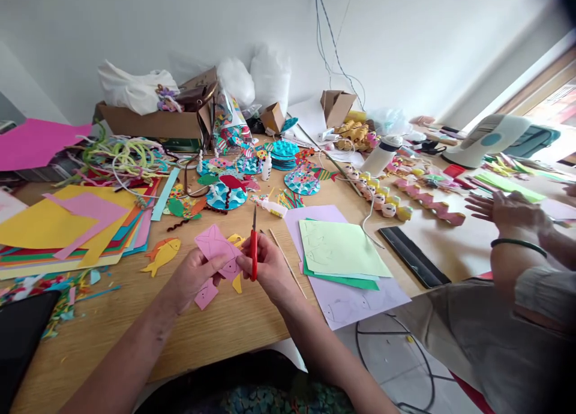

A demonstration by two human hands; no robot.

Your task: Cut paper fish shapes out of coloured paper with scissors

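In my left hand (191,279) are pieces of pink paper (216,241) with fish outlines drawn on them in dark line. My right hand (272,267) is closed round red-handled scissors (254,249), whose blades point up and away from me. The fingertips of that hand also touch the right edge of the pink paper. Behind the paper, partly covered, lies a yellow paper cutout (237,285) on the table. Farther left rest an orange and yellow paper fish (164,255).
Stacked coloured sheets (27,225) and paper scraps (58,294) lie left. Pale green paper (337,246) tops a pile on the right, beside a thin stick (288,263). Glue bottles (273,207) and fish decorations (225,195) stand behind. Another person's hands (508,213) are at far right.
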